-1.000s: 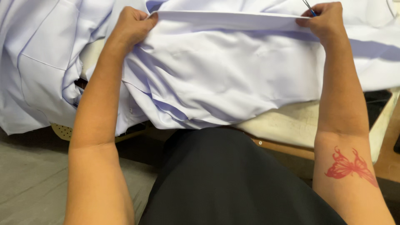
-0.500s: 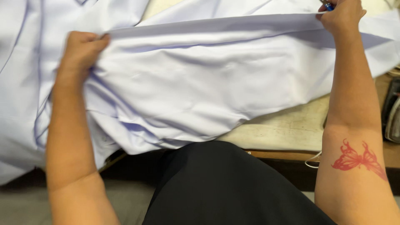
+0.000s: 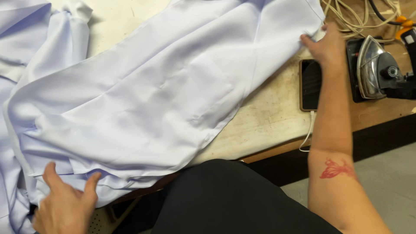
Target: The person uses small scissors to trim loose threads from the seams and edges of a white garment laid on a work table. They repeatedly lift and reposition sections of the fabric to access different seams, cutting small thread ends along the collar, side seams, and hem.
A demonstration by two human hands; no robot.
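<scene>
The pale garment (image 3: pixel 130 99) runs out of the picture at the top and left edges, so its full shape cannot be told. The left hand (image 3: pixel 65 203) is cut by the bottom edge. The right hand (image 3: pixel 327 45) covers the top of the phone (image 3: pixel 310 86). The iron (image 3: pixel 377 67) and the cables (image 3: pixel 359 15) are cut at the right and top edges. The cloth hides much of the tabletop (image 3: pixel 268 117).
</scene>
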